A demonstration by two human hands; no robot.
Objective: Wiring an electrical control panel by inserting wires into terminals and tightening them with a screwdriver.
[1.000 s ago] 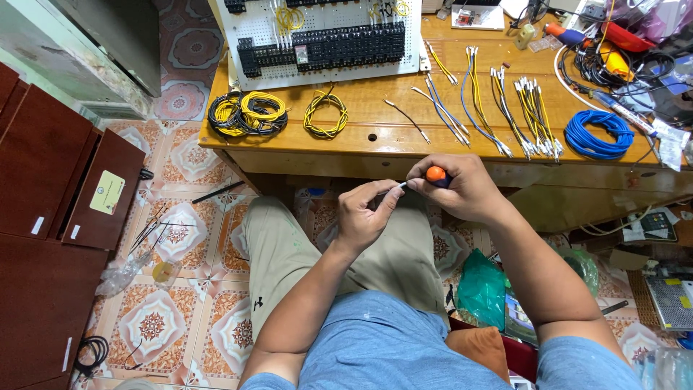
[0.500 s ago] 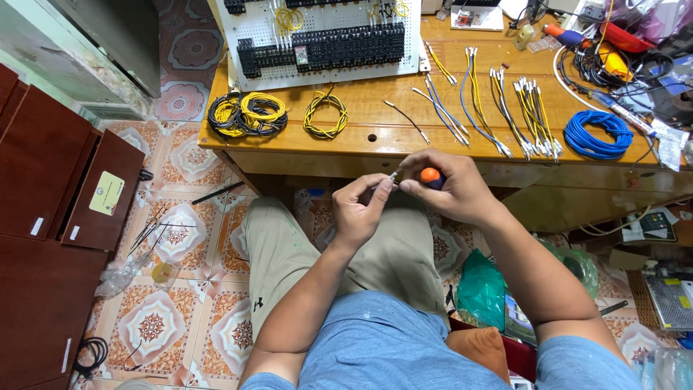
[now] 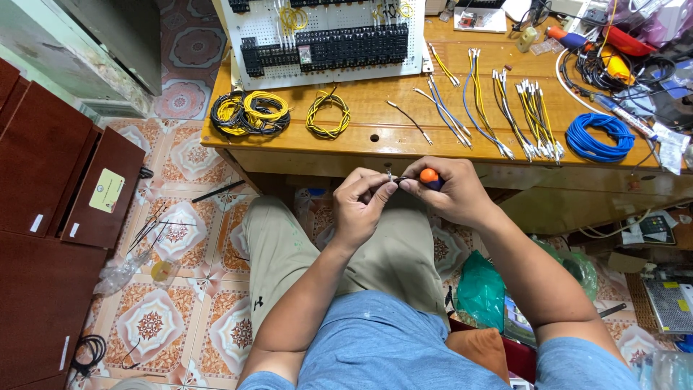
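Orange-handled tool (image 3: 430, 175) sits in right hand (image 3: 447, 191), fingers curled tight round it, tip aimed at a small metal piece (image 3: 390, 175) pinched btwn left hand (image 3: 364, 206) thumb & fingertips. Both hands hover over the lap, just below wooden table (image 3: 375, 148) front edge. Open floor to the left. Blue wire coil (image 3: 599, 137) & yellow coil (image 3: 328, 115) lie on top, well apart.
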